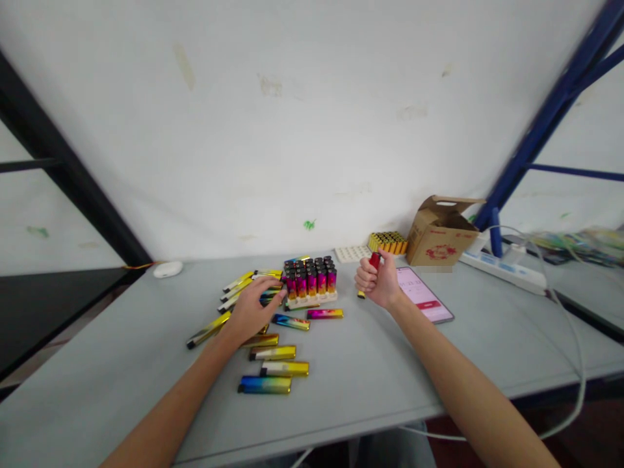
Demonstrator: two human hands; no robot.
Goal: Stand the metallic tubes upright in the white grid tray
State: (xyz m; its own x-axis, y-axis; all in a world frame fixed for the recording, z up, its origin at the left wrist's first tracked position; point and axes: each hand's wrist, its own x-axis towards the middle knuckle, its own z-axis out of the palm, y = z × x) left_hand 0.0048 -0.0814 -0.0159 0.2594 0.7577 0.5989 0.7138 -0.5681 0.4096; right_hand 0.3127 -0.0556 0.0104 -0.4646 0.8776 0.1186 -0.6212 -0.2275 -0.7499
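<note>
My left hand point(254, 307) reaches over loose lighters just left of a white rack point(314, 299). Its fingers are apart and seem to hold nothing; whether they touch the rack's edge I cannot tell. Upright pink-and-purple lighters point(312, 281) with black tops fill the rack in rows. Over the table to the right, my right hand point(377, 279) is closed in a fist around a red lighter point(374, 260), whose top sticks out by the thumb. A small yellow-and-black end point(361, 294) shows below that fist. A pink-and-yellow lighter point(325, 314) and a blue one point(291, 322) lie before the rack.
Several loose lighters point(277, 369) lie on the grey table point(351, 377). Behind stand an empty white rack point(351, 253), a block of yellow-orange lighters point(389, 243) and an open cardboard box point(441, 234). A phone point(424, 296), power strip point(507, 270) and white case point(168, 269) also lie there.
</note>
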